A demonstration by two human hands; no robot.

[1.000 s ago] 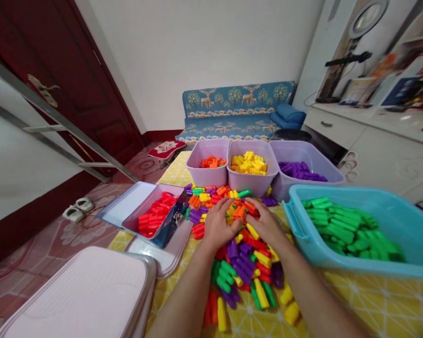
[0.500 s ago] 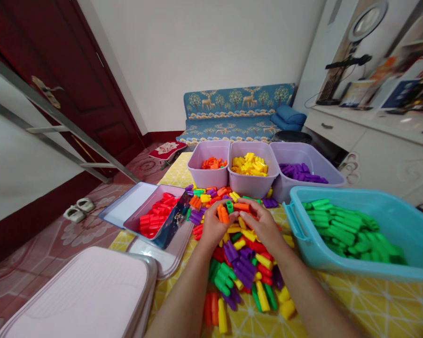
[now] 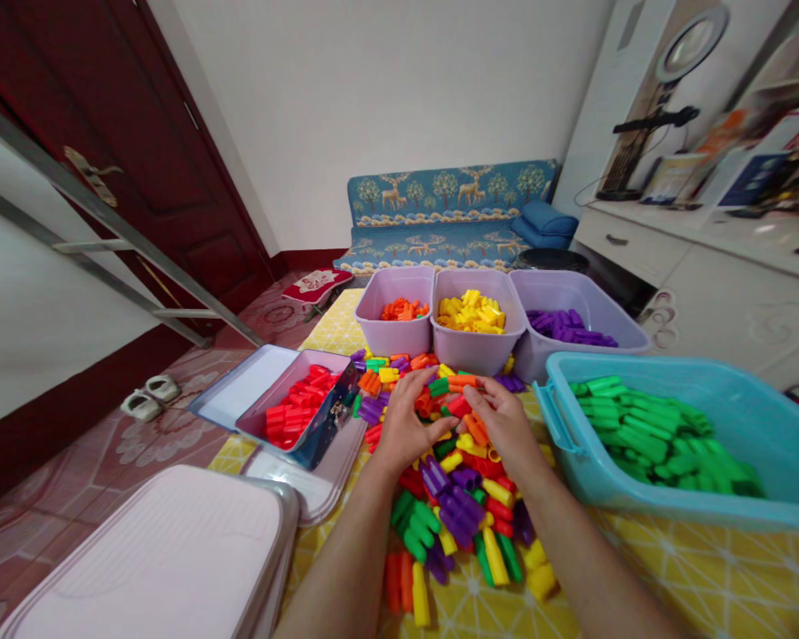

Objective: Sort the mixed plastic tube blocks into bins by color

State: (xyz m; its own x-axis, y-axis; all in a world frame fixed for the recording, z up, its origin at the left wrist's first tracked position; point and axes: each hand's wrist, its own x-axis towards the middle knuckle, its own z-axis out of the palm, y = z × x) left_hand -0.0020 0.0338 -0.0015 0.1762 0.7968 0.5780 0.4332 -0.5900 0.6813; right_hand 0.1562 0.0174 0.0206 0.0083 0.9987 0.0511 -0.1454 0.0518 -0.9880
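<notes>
Both hands are over a pile of bullet-shaped plastic building pieces (image 3: 459, 519) in purple, green, yellow, red and orange. My left hand (image 3: 406, 424) curves in from the left, its fingertips at a green plastic piece (image 3: 439, 388) and its thumb apart below. My right hand (image 3: 504, 424) is curled around orange plastic pieces (image 3: 478, 429) near its palm. Its fingertips reach another orange piece (image 3: 464, 382), end to end with the green one. A red piece (image 3: 458, 406) shows between the hands. The right fingers are partly hidden.
Lilac bins hold orange (image 3: 394, 335), yellow (image 3: 479, 348) and purple (image 3: 539, 359) pieces behind the pile. A turquoise tub (image 3: 679, 508) of green pieces stands right. Left are an open tin (image 3: 320, 444) of red pieces and stacked pale lids (image 3: 153, 559). A yellow patterned cloth (image 3: 666, 577) covers the table.
The orange pieces that were at my left fingers now show by my right hand. My left thumb and fingers have spread, and the green piece now lies in line with an orange one.
</notes>
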